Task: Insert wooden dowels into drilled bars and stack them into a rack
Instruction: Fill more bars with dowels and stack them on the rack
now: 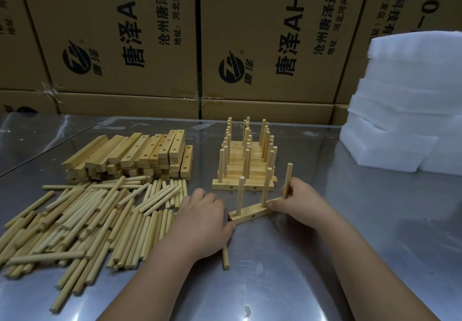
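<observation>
Drilled bar on steel table, just before stacked rack; two dowels seated. Pinching third dowel upright at bar's right end with right hand. Left hand curled at left end; grip cannot be told.

Person, part view: two hands and two forearms, catalogued from the head camera.
The left hand and the right hand are recorded as bare, uncovered across back, knuckles and fingers. Both are noted as broad-backed, with short, rounded fingers and softly marked knuckles; nail detail is too blurred to be entered. The left forearm and the right forearm are listed as uncovered from the wrist to the lower edge of the view, where they are cut off. Both forearms are rendered smooth and are widened toward that edge by the wide-angle lens. Whatever is worn above that edge is hidden.
</observation>
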